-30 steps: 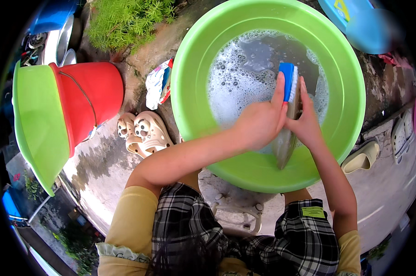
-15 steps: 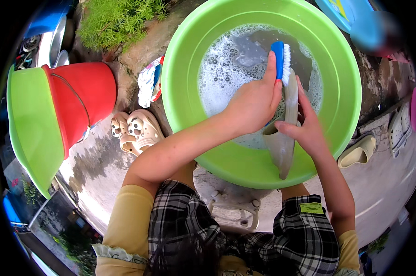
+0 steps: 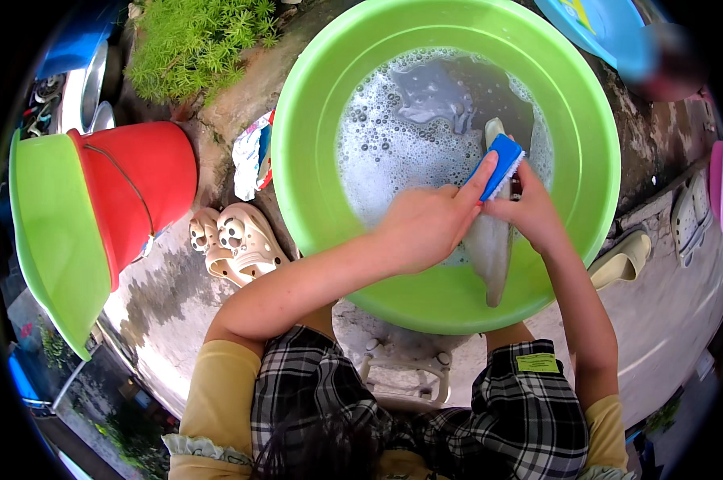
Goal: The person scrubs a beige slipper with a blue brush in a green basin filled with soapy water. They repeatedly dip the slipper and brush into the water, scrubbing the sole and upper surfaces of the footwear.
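My left hand (image 3: 425,226) is closed around a blue scrubbing brush (image 3: 501,166) with white bristles. The brush lies tilted against the middle of a wet, pale grey shoe (image 3: 489,252), bristles toward its upper right. My right hand (image 3: 532,214) grips the shoe from the right side, thumb close to the brush; part of its fingers is hidden behind the shoe. The shoe stands lengthwise, one end pointing away from me and the other near the front wall of a large green basin (image 3: 317,152). Foamy grey water (image 3: 401,152) fills the basin's bottom below both hands.
At the left, a red bucket (image 3: 157,192) lies against a light green tub (image 3: 57,232). Beige clogs (image 3: 249,240) and a crumpled packet (image 3: 248,164) are beside the basin. On the right are a tan slipper (image 3: 624,260), a grey clog (image 3: 688,220) and a blue basin (image 3: 597,36).
My left hand has brought the brush nearer, from the shoe's far end to its middle, and the brush has tilted. My right hand stays on the shoe.
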A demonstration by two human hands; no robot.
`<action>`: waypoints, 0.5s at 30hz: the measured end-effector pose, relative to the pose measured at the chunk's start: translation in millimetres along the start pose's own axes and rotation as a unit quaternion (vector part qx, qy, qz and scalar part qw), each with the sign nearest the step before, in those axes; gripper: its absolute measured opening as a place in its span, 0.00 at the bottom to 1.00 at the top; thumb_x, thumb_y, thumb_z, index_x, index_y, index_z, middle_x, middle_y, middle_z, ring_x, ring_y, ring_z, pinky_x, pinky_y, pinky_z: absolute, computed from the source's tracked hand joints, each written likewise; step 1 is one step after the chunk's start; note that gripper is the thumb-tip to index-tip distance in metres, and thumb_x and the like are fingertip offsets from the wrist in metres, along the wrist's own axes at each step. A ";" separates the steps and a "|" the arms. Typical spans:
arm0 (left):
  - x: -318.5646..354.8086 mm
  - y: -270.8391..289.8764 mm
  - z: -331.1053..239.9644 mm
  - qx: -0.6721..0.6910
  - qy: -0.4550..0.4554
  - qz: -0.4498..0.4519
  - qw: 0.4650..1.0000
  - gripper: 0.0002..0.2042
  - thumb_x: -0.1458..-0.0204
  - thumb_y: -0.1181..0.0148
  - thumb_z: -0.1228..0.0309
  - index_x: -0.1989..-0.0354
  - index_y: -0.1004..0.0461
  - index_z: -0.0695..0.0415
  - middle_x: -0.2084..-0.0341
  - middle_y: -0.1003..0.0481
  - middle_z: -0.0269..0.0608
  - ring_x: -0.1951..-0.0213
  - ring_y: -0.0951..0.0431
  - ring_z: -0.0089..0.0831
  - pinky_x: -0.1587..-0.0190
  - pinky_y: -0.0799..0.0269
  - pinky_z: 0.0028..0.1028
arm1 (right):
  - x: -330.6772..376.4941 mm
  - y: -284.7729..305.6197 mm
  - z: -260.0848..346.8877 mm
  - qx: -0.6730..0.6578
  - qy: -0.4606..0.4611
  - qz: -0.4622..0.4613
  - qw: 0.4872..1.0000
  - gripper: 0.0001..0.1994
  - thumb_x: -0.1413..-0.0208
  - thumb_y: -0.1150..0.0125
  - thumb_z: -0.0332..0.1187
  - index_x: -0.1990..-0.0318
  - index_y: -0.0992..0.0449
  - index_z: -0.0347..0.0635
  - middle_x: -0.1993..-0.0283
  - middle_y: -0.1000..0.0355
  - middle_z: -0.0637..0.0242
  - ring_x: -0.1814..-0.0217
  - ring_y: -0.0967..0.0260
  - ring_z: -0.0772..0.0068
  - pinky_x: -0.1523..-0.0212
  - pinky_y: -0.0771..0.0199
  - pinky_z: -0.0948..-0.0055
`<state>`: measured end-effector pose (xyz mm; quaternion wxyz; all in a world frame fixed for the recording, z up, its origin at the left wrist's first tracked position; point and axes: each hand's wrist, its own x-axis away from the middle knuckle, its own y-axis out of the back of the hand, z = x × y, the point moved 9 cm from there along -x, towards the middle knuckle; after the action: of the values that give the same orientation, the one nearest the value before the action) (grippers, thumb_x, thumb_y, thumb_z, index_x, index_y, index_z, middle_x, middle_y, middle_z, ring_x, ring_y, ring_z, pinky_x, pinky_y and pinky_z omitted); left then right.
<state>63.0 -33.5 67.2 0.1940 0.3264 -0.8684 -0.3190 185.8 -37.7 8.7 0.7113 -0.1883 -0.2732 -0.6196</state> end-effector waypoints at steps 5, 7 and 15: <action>-18.7 14.1 38.6 0.013 0.061 -0.032 0.998 0.30 0.44 0.54 0.72 0.34 0.56 0.50 0.79 0.29 0.48 0.76 0.27 0.45 0.74 0.33 0.39 | 3.6 -12.7 -3.4 -0.044 -0.018 0.045 0.998 0.59 0.73 0.23 0.42 0.34 0.57 0.36 0.47 0.37 0.54 0.47 0.38 0.64 0.46 0.38 0.67; -2.8 -2.4 12.2 0.029 -0.020 -0.010 0.999 0.29 0.45 0.54 0.74 0.34 0.53 0.47 0.77 0.30 0.48 0.75 0.28 0.44 0.74 0.33 0.38 | 1.1 -5.6 -8.8 -0.080 -0.049 0.041 0.995 0.57 0.72 0.23 0.40 0.34 0.56 0.37 0.50 0.36 0.56 0.48 0.38 0.65 0.47 0.37 0.68; -3.0 8.5 12.4 0.010 -0.034 -0.044 0.998 0.29 0.49 0.52 0.78 0.38 0.42 0.39 0.79 0.36 0.43 0.78 0.32 0.39 0.76 0.34 0.34 | 4.0 -4.0 -3.2 -0.075 -0.026 0.049 0.996 0.55 0.70 0.24 0.37 0.33 0.56 0.38 0.49 0.37 0.56 0.49 0.37 0.67 0.48 0.36 0.68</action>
<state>54.7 -21.1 63.7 0.1465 0.3547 -0.8627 -0.3292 182.7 -43.4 8.4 0.7176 -0.2700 -0.2349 -0.5975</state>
